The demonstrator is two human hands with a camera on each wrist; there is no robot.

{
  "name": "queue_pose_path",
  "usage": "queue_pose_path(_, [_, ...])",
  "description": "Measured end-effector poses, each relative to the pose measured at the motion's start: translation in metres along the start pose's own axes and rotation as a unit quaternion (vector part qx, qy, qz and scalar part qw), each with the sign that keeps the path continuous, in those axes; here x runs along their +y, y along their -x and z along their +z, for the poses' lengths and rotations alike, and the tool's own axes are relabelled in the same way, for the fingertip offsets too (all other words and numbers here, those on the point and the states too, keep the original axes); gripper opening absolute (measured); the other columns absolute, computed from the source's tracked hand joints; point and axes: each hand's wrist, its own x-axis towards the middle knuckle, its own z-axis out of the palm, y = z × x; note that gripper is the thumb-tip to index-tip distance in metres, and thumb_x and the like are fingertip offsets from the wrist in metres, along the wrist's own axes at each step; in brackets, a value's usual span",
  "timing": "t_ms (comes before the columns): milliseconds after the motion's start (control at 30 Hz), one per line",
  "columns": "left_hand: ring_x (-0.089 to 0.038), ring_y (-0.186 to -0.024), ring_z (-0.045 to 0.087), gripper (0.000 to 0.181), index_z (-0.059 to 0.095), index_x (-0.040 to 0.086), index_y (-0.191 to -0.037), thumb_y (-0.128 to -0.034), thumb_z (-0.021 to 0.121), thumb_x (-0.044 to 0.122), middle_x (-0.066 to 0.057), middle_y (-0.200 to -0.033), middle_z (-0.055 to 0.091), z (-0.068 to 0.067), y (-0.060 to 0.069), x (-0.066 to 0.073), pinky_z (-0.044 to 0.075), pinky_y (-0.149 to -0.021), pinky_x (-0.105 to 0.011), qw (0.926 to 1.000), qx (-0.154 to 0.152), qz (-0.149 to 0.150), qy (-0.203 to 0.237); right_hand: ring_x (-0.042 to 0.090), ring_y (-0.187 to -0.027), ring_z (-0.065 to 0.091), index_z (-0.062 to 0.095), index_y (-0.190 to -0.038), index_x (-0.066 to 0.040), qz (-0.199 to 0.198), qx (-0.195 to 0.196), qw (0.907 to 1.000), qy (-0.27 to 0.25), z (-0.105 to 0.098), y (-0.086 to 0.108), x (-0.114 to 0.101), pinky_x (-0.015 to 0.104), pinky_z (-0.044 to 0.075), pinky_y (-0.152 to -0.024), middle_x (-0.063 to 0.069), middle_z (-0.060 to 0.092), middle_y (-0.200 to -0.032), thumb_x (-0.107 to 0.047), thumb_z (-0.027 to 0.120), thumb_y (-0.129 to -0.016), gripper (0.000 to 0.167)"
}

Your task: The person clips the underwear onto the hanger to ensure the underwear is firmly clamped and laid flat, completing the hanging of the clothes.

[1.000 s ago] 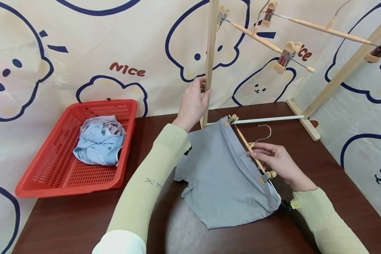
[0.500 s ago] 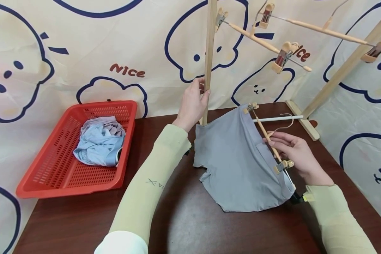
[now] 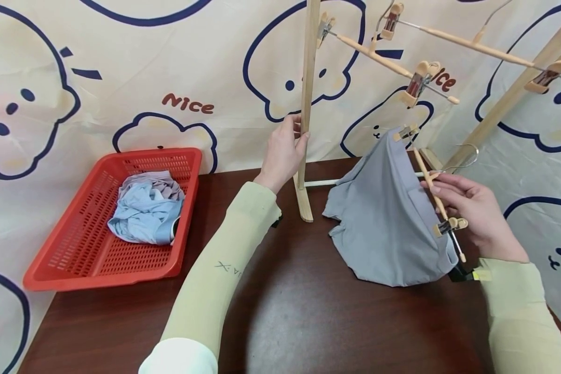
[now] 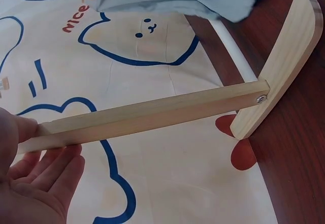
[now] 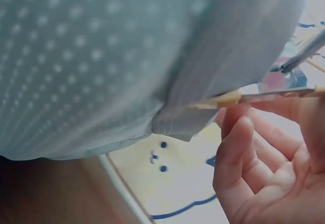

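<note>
My left hand (image 3: 285, 150) holds the left wooden post (image 3: 309, 78) of a rack; in the left wrist view the thumb and fingers (image 4: 66, 168) lie on either side of that post. Grey shorts (image 3: 392, 218) hang by their waistband from two clips of a wooden trouser hanger (image 3: 427, 176). My right hand (image 3: 477, 213) pinches the middle of this hanger's bar, just below its wire hook (image 3: 469, 156), to the right of the rack's left post. The shorts are tilted and held in front of the rack. In the right wrist view, dotted cloth of the shorts (image 5: 76, 56) covers much of the frame.
Two more clip hangers, a nearer one (image 3: 374, 52) and a farther one (image 3: 477, 47), hang above. A red basket (image 3: 98, 275) with blue and mauve clothes (image 3: 145, 208) stands left. A white bar (image 3: 320, 183) joins the rack's feet on the brown table (image 3: 299, 311).
My right hand has carried the hanger with the grey shorts up and to the right, uncovering the rack's left foot. The left hand has stayed on the post.
</note>
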Motion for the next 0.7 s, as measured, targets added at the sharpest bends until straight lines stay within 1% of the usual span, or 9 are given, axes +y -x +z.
queue_pose_path(133, [-0.020,-0.107,0.066,0.037,0.052,0.002,-0.136,-0.1035,0.061,0.015,-0.012,-0.114,0.064,0.001,0.000,0.000,0.054,-0.084,-0.030,1.0000,0.002,0.001,0.000,0.008,-0.087,0.071,0.071,-0.120,-0.013,0.005,0.009,0.9999,-0.008,-0.010,-0.003,-0.012,0.021,0.055,-0.062,-0.001,0.077,-0.104,-0.007,0.070,-0.098,0.023])
queue_pose_path(333, [-0.020,-0.108,0.066,0.037,0.051,0.002,-0.137,-0.1040,0.060,0.016,-0.012,-0.115,0.064,0.001,-0.001,0.001,0.054,-0.084,-0.030,1.0000,-0.002,0.001,-0.002,0.011,-0.081,0.072,0.071,-0.122,-0.008,0.003,0.014,0.9984,-0.054,-0.024,-0.007,-0.025,0.022,0.056,-0.059,0.003,0.077,-0.105,-0.003,0.067,-0.098,0.025])
queue_pose_path(467, [-0.020,-0.108,0.066,0.037,0.051,0.002,-0.137,-0.1040,0.060,0.016,-0.012,-0.116,0.064,0.001,-0.001,0.001,0.055,-0.085,-0.030,0.9999,-0.007,-0.007,0.004,0.013,-0.082,0.073,0.071,-0.122,-0.008,0.001,0.024,0.9971,-0.072,-0.032,-0.011,-0.030,0.024,0.057,-0.060,0.004,0.076,-0.106,-0.003,0.068,-0.097,0.025])
queue_pose_path(567, [-0.020,-0.108,0.066,0.037,0.051,0.002,-0.137,-0.1040,0.060,0.016,-0.012,-0.116,0.064,0.001,0.000,0.001,0.055,-0.085,-0.030,0.9999,-0.006,-0.011,0.009,0.011,-0.080,0.073,0.071,-0.120,-0.009,-0.003,0.039,0.9976,-0.058,-0.037,-0.014,-0.034,0.023,0.056,-0.058,0.002,0.077,-0.104,-0.006,0.071,-0.096,0.025])
queue_pose_path(700, [-0.020,-0.108,0.065,0.037,0.051,0.002,-0.137,-0.1039,0.060,0.016,-0.012,-0.116,0.064,0.000,0.000,0.001,0.055,-0.085,-0.029,0.9999,-0.004,-0.010,0.006,0.011,-0.075,0.072,0.072,-0.119,-0.010,-0.007,0.052,0.9970,-0.058,-0.043,-0.017,-0.039,0.022,0.055,-0.056,0.002,0.077,-0.102,-0.006,0.073,-0.095,0.025])
